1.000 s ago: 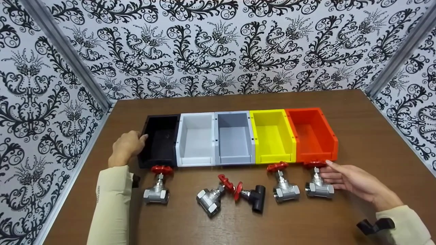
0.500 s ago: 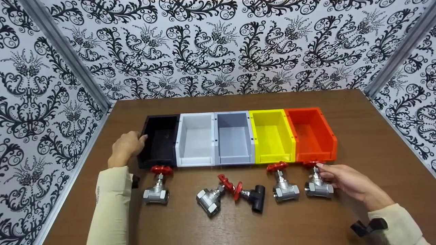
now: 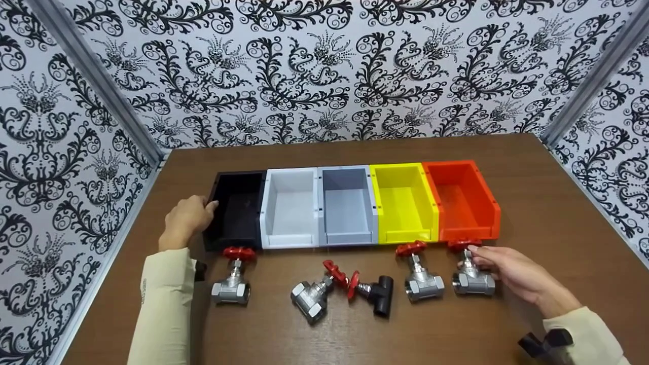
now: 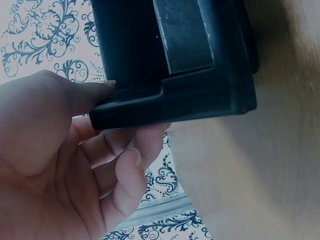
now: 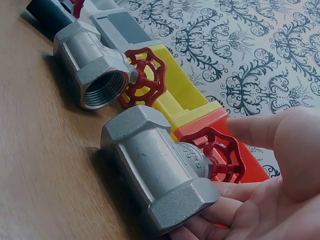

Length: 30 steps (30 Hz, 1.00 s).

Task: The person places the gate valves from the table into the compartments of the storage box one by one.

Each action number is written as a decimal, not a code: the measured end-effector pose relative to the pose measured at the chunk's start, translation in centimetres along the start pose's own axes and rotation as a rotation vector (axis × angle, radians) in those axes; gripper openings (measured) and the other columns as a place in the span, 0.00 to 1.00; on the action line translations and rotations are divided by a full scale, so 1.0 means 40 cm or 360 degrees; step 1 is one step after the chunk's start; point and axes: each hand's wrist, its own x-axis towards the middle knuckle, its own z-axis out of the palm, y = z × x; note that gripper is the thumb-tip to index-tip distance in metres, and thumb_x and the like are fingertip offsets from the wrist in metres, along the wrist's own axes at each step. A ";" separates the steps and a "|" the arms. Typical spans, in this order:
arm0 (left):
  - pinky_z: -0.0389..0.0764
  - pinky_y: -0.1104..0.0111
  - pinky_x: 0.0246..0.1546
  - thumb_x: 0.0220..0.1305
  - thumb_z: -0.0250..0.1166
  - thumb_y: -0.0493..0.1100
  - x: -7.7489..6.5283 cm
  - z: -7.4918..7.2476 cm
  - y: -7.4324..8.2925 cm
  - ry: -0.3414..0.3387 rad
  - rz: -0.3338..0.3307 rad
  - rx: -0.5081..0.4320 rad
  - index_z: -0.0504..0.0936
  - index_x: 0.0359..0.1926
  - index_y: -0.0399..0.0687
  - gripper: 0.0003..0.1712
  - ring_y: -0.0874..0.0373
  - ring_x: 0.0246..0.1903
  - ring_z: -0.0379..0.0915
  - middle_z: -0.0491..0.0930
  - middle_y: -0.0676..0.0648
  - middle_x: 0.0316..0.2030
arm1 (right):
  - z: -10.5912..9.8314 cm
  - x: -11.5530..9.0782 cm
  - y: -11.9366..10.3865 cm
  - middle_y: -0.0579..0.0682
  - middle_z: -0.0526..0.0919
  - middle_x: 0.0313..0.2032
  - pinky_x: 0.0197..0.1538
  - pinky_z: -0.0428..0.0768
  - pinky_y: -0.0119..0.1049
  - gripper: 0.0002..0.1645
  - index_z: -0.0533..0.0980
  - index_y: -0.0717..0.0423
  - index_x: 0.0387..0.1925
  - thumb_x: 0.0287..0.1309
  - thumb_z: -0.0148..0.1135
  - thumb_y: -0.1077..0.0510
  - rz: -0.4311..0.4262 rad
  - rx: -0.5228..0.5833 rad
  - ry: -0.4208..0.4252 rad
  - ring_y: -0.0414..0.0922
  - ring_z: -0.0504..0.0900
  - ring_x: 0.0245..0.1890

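My left hand [image 3: 188,219] grips the left side wall of the black bin [image 3: 234,242]. In the left wrist view its thumb [image 4: 97,92] lies over the rim, with the fingers curled beneath on the outside. My right hand [image 3: 522,276] is at the rightmost steel valve [image 3: 474,284], thumb by the red handwheel [image 5: 227,157] and fingers curled behind the stem. This valve lies on the table in front of the orange-red bin [image 3: 469,234]. Just left of it is a second steel valve [image 3: 425,286], its handwheel close to the yellow bin [image 3: 411,236].
Between the end bins stand a white bin [image 3: 290,241] and a grey bin [image 3: 350,237], joined in one row. Farther left lie a black-bodied valve [image 3: 383,296], a tilted steel valve [image 3: 310,300] and another steel valve [image 3: 230,291]. Patterned walls enclose the wooden table [image 3: 355,339].
My right hand has moved left, from beside the rightmost valve to around its stem and handwheel. The left hand stays on the black bin, and the valves lie where they were.
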 end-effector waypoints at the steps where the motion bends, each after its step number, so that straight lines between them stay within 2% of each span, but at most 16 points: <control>1: 0.74 0.40 0.40 0.74 0.49 0.54 -0.001 0.000 0.001 -0.0001 -0.0001 -0.0002 0.78 0.35 0.40 0.23 0.29 0.46 0.76 0.78 0.25 0.47 | 0.001 0.000 0.001 0.39 0.77 0.38 0.47 0.67 0.38 0.14 0.76 0.46 0.40 0.73 0.50 0.44 -0.0001 0.0002 0.0008 0.38 0.73 0.43; 6: 0.74 0.39 0.41 0.74 0.49 0.54 -0.001 -0.003 0.004 -0.0001 -0.0004 0.0002 0.79 0.39 0.39 0.23 0.28 0.48 0.75 0.77 0.24 0.50 | 0.003 -0.001 0.005 0.37 0.76 0.33 0.43 0.69 0.35 0.12 0.77 0.45 0.35 0.73 0.51 0.47 -0.0051 0.0012 -0.0016 0.37 0.73 0.38; 12: 0.73 0.38 0.44 0.74 0.49 0.55 0.000 -0.004 0.004 -0.0022 -0.0017 0.0015 0.79 0.48 0.38 0.25 0.26 0.51 0.73 0.75 0.23 0.53 | 0.003 0.001 0.003 0.39 0.80 0.35 0.38 0.70 0.31 0.14 0.80 0.54 0.41 0.72 0.54 0.49 -0.0121 -0.0033 -0.0075 0.38 0.73 0.36; 20: 0.73 0.37 0.44 0.74 0.49 0.55 0.003 -0.001 0.003 -0.0016 -0.0023 0.0024 0.79 0.48 0.38 0.25 0.26 0.52 0.73 0.75 0.24 0.54 | 0.004 0.009 0.000 0.42 0.82 0.37 0.40 0.75 0.32 0.17 0.79 0.61 0.46 0.72 0.54 0.52 -0.0144 -0.0050 -0.0147 0.39 0.77 0.37; 23: 0.73 0.38 0.43 0.74 0.48 0.56 0.003 0.000 0.003 -0.0037 -0.0030 0.0028 0.79 0.47 0.38 0.25 0.27 0.51 0.74 0.76 0.24 0.53 | 0.005 0.013 -0.001 0.42 0.81 0.37 0.43 0.74 0.33 0.17 0.78 0.63 0.47 0.72 0.54 0.52 -0.0148 -0.0086 -0.0147 0.39 0.76 0.38; 27: 0.74 0.39 0.43 0.75 0.48 0.55 0.002 0.000 0.005 -0.0043 -0.0033 0.0036 0.79 0.46 0.38 0.25 0.28 0.50 0.74 0.76 0.25 0.53 | 0.006 0.019 -0.004 0.41 0.80 0.37 0.45 0.72 0.33 0.17 0.78 0.62 0.47 0.72 0.55 0.52 -0.0125 -0.0112 -0.0134 0.39 0.76 0.39; 30: 0.74 0.39 0.43 0.75 0.49 0.54 0.001 -0.002 0.006 -0.0018 -0.0025 0.0042 0.79 0.46 0.38 0.24 0.27 0.50 0.75 0.77 0.25 0.52 | 0.007 0.022 -0.008 0.41 0.80 0.35 0.42 0.74 0.33 0.15 0.79 0.59 0.45 0.71 0.55 0.52 -0.0114 -0.0092 -0.0140 0.39 0.77 0.36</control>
